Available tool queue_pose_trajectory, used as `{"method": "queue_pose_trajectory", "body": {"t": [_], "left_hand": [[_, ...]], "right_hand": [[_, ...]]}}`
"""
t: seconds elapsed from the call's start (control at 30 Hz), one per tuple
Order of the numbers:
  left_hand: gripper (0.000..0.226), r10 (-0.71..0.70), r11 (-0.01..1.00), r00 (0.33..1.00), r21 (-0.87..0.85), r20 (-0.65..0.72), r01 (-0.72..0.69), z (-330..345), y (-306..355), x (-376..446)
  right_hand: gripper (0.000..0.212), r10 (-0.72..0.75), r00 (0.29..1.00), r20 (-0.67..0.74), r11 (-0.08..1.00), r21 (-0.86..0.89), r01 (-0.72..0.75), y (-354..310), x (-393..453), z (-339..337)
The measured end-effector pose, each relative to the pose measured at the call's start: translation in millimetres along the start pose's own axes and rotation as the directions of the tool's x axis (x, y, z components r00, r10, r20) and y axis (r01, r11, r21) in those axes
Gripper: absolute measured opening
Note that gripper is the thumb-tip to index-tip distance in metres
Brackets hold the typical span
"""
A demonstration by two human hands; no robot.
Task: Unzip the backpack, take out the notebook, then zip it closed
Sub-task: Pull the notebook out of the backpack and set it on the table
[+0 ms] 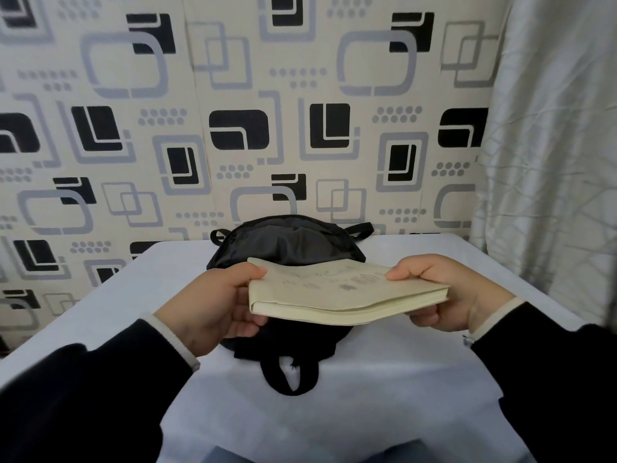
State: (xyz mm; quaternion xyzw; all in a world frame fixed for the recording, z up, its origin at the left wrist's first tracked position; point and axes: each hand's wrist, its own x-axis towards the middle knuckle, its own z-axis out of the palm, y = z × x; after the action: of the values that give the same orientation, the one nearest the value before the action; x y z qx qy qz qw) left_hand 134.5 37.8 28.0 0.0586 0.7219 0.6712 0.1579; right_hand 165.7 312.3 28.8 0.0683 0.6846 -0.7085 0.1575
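- Cream-coloured paper is what catches the eye in the head view: the notebook (347, 289) is out of the bag and held level in the air, above the near half of the backpack (287, 248).
- Left hand (213, 305) grips the notebook's left edge, thumb on the top cover and fingers curled underneath.
- Right hand (444, 292) grips the right edge the same way, thumb on top near the far corner, fingers wrapped below.
- Black and slumped, the backpack lies flat on the white-covered table (417, 379), its carry loop (290, 375) pointing toward the person and its straps toward the patterned wall (233, 95). The notebook hides the bag's near half, so I cannot tell where the zipper pull sits or how far the opening runs.
- Judging by this, the removal step is nearly finished; setting the notebook down and zipping up are not yet done.
- To do it well: lay the notebook on bare cloth well to one side of the bag, not on top of it, so the zipper track is clear.
- The cover bows a little at the near left corner, so lowering it flat with both hands should keep the pages from splaying.
- For closing, one hand would best pin the limp fabric taut while the other draws the pull, since loose nylon may snag in the teeth.
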Motion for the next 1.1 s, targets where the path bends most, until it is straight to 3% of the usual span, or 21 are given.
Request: {"method": "queue_pose_trajectory", "body": {"t": [0.13, 0.23, 0.4, 0.73, 0.83, 0.93, 1.1], "left_hand": [[0.025, 0.020, 1.000, 0.999, 0.003, 0.030, -0.020, 7, 4, -2], [0.028, 0.045, 0.999, 0.998, -0.027, 0.048, -0.044, 15, 8, 3], [0.031, 0.013, 0.998, 0.999, -0.060, 0.036, -0.011, 39, 10, 17], [0.017, 0.051, 0.999, 0.997, 0.004, 0.063, -0.052, 81, 6, 57], [0.016, 0.061, 0.998, 0.996, 0.019, 0.067, -0.062, 93, 9, 68], [0.014, 0.065, 0.997, 0.993, 0.035, 0.103, -0.069, 105, 13, 78], [0.014, 0.066, 0.997, 0.983, 0.020, 0.171, -0.071, 123, 19, 94]], "right_hand": [[0.010, -0.029, 0.999, -0.039, 1.000, -0.001, 0.028, -2, -9, -6], [0.033, -0.053, 0.996, -0.066, 0.998, -0.025, 0.051, -2, -12, -15], [0.008, -0.075, 0.987, -0.143, 0.997, 0.009, 0.077, -2, -13, -33], [0.031, -0.068, 0.964, -0.259, 0.993, 0.074, 0.090, 10, -3, -75], [0.020, -0.037, 0.957, -0.289, 0.992, 0.108, 0.071, 13, 1, -87], [0.041, -0.038, 0.945, -0.324, 0.988, 0.132, 0.085, 14, 7, -101], [0.045, -0.043, 0.922, -0.385, 0.979, 0.168, 0.116, 13, 16, -119]]}}
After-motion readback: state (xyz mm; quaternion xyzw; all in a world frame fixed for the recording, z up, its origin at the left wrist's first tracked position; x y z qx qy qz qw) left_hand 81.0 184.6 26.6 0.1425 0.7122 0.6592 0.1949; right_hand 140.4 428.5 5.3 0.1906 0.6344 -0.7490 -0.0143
